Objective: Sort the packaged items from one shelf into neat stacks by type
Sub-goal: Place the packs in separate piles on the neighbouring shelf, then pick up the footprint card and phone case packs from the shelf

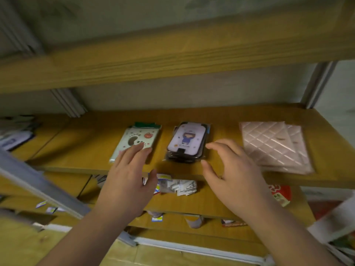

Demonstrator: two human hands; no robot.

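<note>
Here, lying along shelf [221, 114] front edge: green stack [141, 139], cartoon stack [187, 141], pink quilted stack [272, 144]. Hovering spread, empty: left hand [128, 181], right hand [232, 169]. Cluttering lower shelf: small packets [182, 186].

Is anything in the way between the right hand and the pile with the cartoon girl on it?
Nothing visible. The right hand is open beside the cartoon girl stack, with only bare shelf between them.

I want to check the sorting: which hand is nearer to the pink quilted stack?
Right. The right hand hovers open just left of the pink quilted stack. The left hand is farther left, over the green-patterned stack.
</note>
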